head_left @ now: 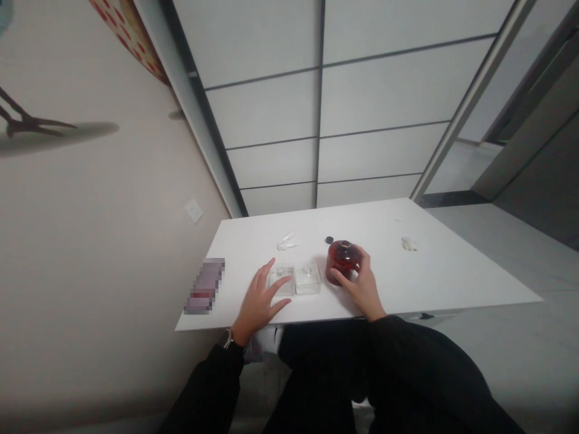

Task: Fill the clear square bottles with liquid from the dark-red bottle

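My right hand is wrapped round the side of a dark red-brown glass bottle, which stands upright on the white table with its narrow mouth uncovered. Just left of it are two small clear square containers side by side, the right one in plain sight. Over the left container my left hand hovers with fingers spread; whether a fingertip touches it I cannot tell. Something clear sits on top of each container. A small black cap lies behind the bottle.
Clear slender pieces lie behind the containers. A crumpled whitish scrap rests on the table's right part. At the left edge of the table is a blurred-out purplish item. A wall stands close on the left, white panels behind.
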Action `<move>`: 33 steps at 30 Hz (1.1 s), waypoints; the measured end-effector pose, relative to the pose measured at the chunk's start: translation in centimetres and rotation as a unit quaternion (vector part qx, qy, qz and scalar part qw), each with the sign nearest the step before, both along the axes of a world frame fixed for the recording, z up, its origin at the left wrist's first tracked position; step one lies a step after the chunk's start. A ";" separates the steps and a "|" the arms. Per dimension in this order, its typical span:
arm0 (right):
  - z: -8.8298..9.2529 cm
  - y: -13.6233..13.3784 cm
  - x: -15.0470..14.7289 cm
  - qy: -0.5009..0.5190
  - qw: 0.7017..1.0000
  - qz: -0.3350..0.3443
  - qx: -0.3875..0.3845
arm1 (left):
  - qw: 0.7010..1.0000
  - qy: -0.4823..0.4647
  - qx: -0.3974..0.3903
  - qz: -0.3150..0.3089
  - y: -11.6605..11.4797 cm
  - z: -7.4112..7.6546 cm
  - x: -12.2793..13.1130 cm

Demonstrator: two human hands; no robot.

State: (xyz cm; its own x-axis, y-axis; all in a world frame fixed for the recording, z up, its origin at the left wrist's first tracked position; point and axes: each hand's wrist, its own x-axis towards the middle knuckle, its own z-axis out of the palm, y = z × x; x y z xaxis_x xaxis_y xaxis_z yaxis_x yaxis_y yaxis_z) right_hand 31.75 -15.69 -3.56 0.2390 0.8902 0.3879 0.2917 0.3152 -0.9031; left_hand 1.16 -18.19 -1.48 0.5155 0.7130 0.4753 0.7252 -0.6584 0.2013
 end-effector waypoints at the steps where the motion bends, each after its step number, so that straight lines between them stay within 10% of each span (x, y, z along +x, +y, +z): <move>1: 0.0 0.0 0.0 -0.002 1.000 0.001 0.000 | 1.000 -0.005 0.000 0.002 0.0 0.0 0.0; 33: -0.7 0.2 0.2 0.009 1.000 0.022 -0.018 | 0.983 -0.163 -0.058 0.055 1.5 -1.2 0.4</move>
State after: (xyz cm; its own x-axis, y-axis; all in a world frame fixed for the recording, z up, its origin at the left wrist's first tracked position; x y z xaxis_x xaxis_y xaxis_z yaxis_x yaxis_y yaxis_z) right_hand 31.91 -15.50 -4.22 0.2048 0.9132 0.3522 0.2620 0.2956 -0.9187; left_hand 1.58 -16.65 -2.68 0.2661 0.8144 0.5157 0.6747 -0.5394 0.5038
